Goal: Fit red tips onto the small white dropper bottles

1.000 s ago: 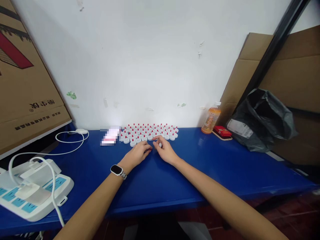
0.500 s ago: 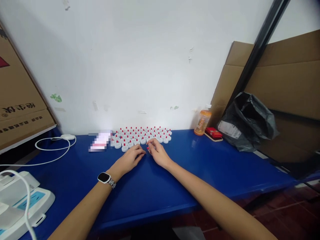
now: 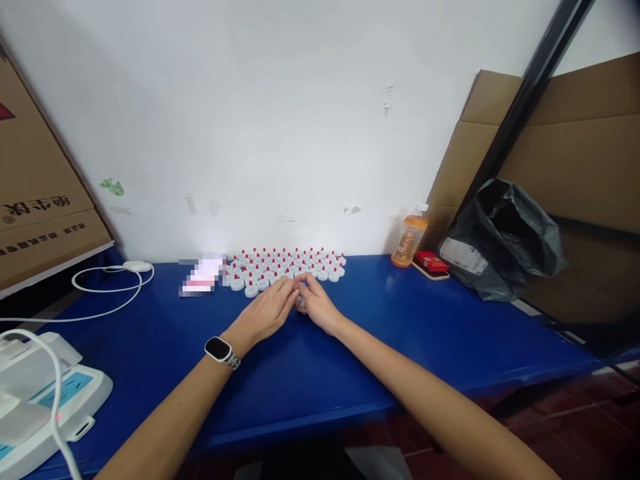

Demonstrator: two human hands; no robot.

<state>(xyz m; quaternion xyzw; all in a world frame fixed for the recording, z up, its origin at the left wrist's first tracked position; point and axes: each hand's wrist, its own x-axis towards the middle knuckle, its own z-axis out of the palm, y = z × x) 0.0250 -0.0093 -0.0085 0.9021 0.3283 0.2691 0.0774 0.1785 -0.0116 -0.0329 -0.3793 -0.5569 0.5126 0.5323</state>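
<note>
In front of a cluster of small white caps with red tips, my two hands meet above the blue table. My right hand is closed around a small white cap, of which only a little shows between the fingers. My left hand, with a watch on its wrist, has its fingers pressed together against the right fingertips. Whatever lies under the left fingers is hidden by that hand.
Left of the caps lies a blurred pinkish-white item. A white cable and a power strip occupy the left side. An orange drink bottle, a red box and a grey plastic bag stand at the right.
My hands have come together from slightly apart, the left moving right until its fingers touch the right hand's. The view has shifted slightly.
</note>
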